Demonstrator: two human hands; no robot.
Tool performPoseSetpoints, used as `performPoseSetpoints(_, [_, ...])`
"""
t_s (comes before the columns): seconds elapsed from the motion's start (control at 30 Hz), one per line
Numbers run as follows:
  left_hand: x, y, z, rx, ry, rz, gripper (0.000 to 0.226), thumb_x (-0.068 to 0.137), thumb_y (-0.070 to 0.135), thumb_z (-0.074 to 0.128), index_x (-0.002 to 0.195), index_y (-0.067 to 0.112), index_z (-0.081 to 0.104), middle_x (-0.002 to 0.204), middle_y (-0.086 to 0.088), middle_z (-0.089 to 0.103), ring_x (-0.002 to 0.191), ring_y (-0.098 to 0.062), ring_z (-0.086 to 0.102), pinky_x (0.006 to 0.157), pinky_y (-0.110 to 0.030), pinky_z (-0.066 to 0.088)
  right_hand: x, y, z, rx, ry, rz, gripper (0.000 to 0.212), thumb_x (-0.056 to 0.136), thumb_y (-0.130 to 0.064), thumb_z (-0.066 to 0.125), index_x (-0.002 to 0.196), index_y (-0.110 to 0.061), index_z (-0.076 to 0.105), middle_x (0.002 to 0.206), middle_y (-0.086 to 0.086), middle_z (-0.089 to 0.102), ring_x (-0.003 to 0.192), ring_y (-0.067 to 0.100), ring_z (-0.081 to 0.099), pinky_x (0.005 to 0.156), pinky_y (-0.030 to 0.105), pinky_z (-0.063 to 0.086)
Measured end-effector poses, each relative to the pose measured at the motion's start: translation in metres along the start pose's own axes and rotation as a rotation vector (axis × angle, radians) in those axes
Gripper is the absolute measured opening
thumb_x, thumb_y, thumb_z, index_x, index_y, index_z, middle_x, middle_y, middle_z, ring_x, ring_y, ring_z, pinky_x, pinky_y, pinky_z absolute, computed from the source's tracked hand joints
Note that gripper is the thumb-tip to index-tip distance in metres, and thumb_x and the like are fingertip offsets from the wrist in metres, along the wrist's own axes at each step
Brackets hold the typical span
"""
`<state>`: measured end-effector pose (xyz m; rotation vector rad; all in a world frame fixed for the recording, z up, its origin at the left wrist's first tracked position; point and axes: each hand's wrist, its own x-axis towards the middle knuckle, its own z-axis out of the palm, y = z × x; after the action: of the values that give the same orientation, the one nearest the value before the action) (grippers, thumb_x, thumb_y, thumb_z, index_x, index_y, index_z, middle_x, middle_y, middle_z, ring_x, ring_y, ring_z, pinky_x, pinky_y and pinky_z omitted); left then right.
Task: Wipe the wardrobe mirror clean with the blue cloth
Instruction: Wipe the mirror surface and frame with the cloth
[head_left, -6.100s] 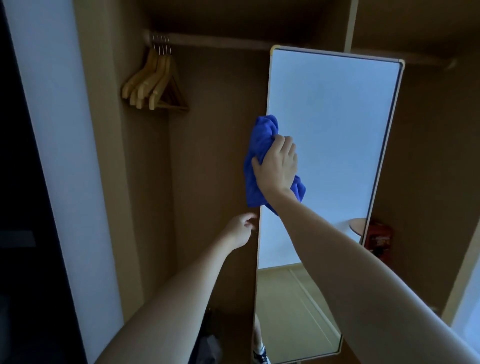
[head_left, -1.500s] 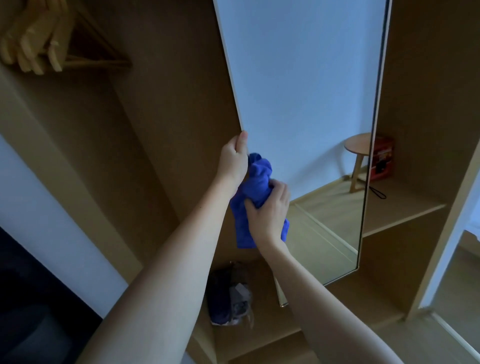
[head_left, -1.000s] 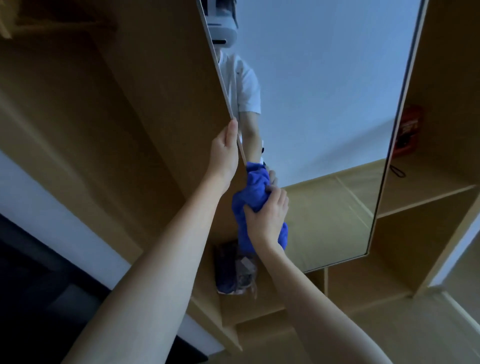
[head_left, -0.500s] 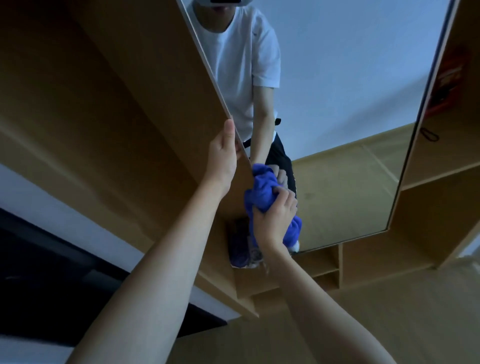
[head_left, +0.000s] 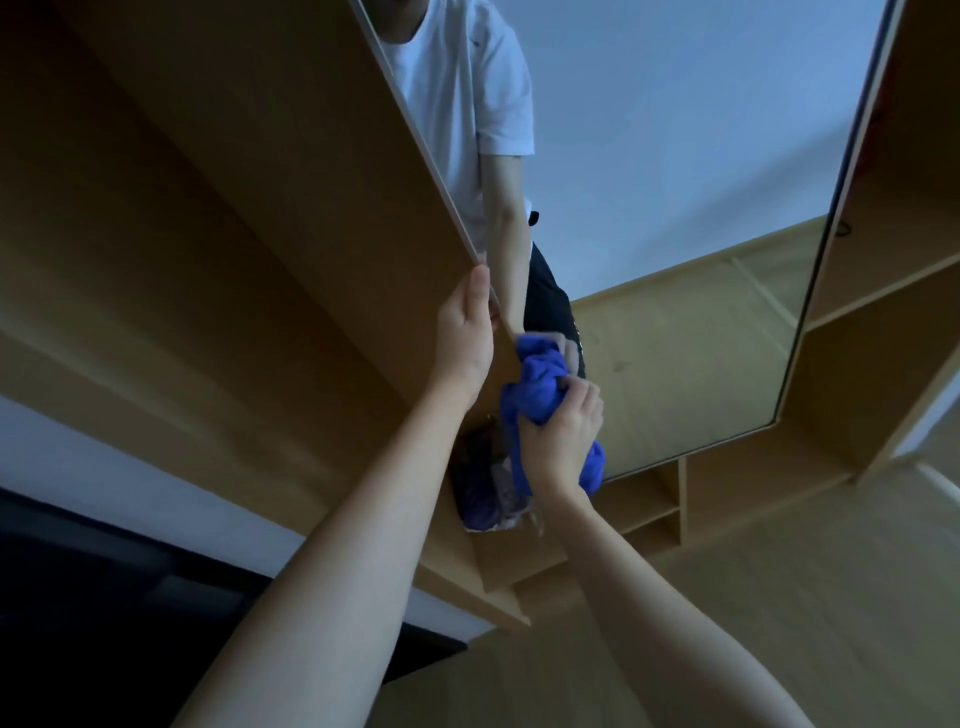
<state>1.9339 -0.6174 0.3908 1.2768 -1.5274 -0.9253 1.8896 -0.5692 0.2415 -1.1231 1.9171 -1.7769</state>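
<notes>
The tall wardrobe mirror fills the upper middle and right of the head view, reflecting a person in a white shirt and a pale wall. My right hand grips the bunched blue cloth and holds it against the glass near the mirror's lower left corner. My left hand grips the mirror's left edge just above the cloth, thumb up along the frame.
Wooden wardrobe panels surround the mirror. A dark bag lies on the wardrobe floor below the cloth. Small open cubbies sit under the mirror, a shelf to its right, wooden flooring in front.
The cloth and my right hand have moved down the mirror's left side to its lower corner. My left hand slid down the edge with them. The view has tilted downward.
</notes>
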Motion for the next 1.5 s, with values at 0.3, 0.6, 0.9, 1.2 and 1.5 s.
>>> performPoseSetpoints(0.3, [-0.007,-0.025,0.004,0.055,0.009,-0.019,0.061,0.095,0.066,0.04,0.114,0.015,0.067,0.108,-0.001,0.072,0.106,-0.015,0.066,0.1,-0.045,0.051,0.004,0.009,0.007,-0.116,0.02,-0.156,0.055,0.07,-0.011,0.081,0.115,-0.012,0.05,0.12,0.01,0.052,0.11,0.028,0.047,0.098,0.04,0.037])
performPoseSetpoints(0.6, [-0.016,-0.042,0.015,0.059,0.025,-0.007,0.032,0.103,0.048,0.039,0.096,0.034,0.067,0.094,0.008,0.069,0.093,0.001,0.065,0.097,-0.038,0.05,-0.007,-0.006,0.006,0.146,0.055,-0.018,0.049,0.073,-0.005,0.074,0.111,-0.018,0.046,0.116,-0.008,0.042,0.108,0.021,0.047,0.095,0.04,0.044])
performPoseSetpoints(0.9, [-0.03,-0.056,0.025,0.019,0.042,-0.023,0.028,0.093,0.059,0.045,0.085,0.045,0.067,0.092,0.01,0.068,0.098,-0.012,0.064,0.099,-0.048,0.051,-0.024,0.064,0.001,-0.086,-0.071,0.081,0.055,0.07,-0.003,0.076,0.11,-0.02,0.042,0.117,0.004,0.047,0.106,0.023,0.044,0.093,0.049,0.043])
performPoseSetpoints(1.2, [-0.05,-0.078,0.038,0.08,0.045,-0.051,0.039,0.107,0.027,0.038,0.071,0.024,0.05,0.067,0.009,0.052,0.059,0.003,0.05,0.064,-0.014,0.04,-0.024,0.027,-0.003,0.068,0.023,-0.036,0.044,0.069,-0.003,0.072,0.106,-0.013,0.05,0.116,0.0,0.048,0.107,0.021,0.045,0.094,0.035,0.037])
performPoseSetpoints(1.5, [-0.05,-0.091,0.039,0.047,0.052,-0.079,0.06,0.094,0.064,0.04,0.08,0.008,0.055,0.079,-0.009,0.053,0.078,-0.016,0.053,0.08,-0.047,0.049,-0.041,0.095,-0.015,-0.11,-0.16,0.17,0.039,0.069,-0.005,0.071,0.099,-0.012,0.048,0.107,0.005,0.049,0.096,0.027,0.047,0.084,0.042,0.042])
